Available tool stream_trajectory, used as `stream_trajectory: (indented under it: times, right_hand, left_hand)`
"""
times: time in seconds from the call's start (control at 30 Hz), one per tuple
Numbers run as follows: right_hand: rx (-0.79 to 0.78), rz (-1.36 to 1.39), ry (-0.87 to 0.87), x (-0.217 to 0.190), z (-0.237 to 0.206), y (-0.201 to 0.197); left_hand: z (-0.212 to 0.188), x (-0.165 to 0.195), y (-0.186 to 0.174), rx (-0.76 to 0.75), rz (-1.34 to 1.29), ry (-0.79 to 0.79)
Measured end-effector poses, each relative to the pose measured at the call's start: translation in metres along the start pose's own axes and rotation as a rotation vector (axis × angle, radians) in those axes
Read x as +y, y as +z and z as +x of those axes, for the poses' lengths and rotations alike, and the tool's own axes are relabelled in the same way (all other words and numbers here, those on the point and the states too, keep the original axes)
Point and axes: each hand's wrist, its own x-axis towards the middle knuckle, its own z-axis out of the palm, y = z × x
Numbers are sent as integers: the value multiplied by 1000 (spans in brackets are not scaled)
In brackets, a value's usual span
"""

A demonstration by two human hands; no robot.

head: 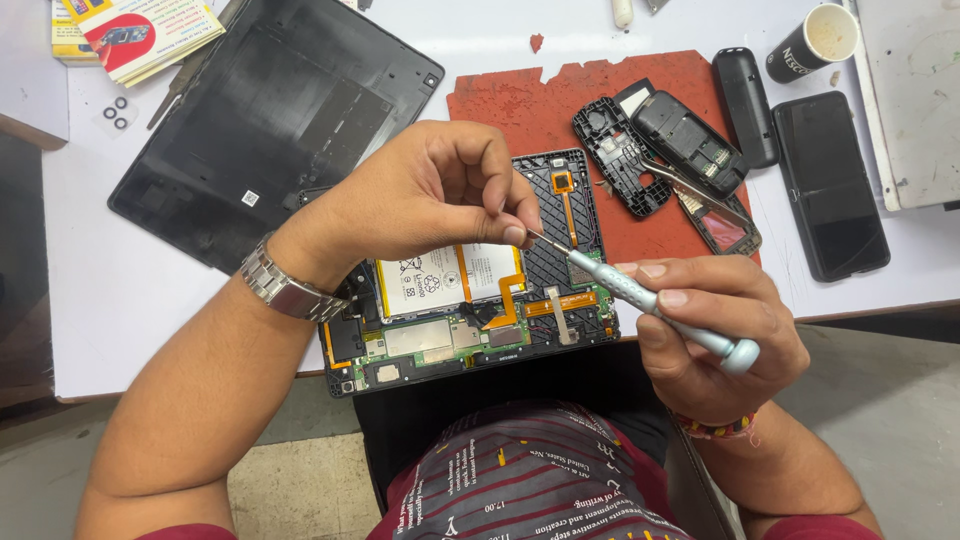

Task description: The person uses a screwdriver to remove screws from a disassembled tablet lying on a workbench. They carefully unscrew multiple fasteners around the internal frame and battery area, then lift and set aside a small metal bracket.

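The scene was bright and evenly lit, the light seeming to fall from above. The white bench [150, 290] looked almost washed out and took only soft, short shadows. A faint sheen lay on the black back cover [270, 120] and the dark phone [830, 185]. Focus was sharp at the centre. Lines bowed slightly near the frame edges. No motion blur showed.
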Motion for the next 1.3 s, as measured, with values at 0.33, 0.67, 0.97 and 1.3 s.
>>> stream_trajectory:
  times: [0.33,0.67,0.97,1.3]
  right_hand:
    - [0,34,20,-2,3,2]
    - [8,-7,84,0,1,1]
    - [0,20,90,1,5,4]
    - [-26,7,119,6,-3,1]
  left_hand:
    - [-1,1,0,15,7,-1]
    - [-1,3,1,50,174,2]
    - [1,1,6,65,321,1]
    - [1,2,6,61,341,-82]
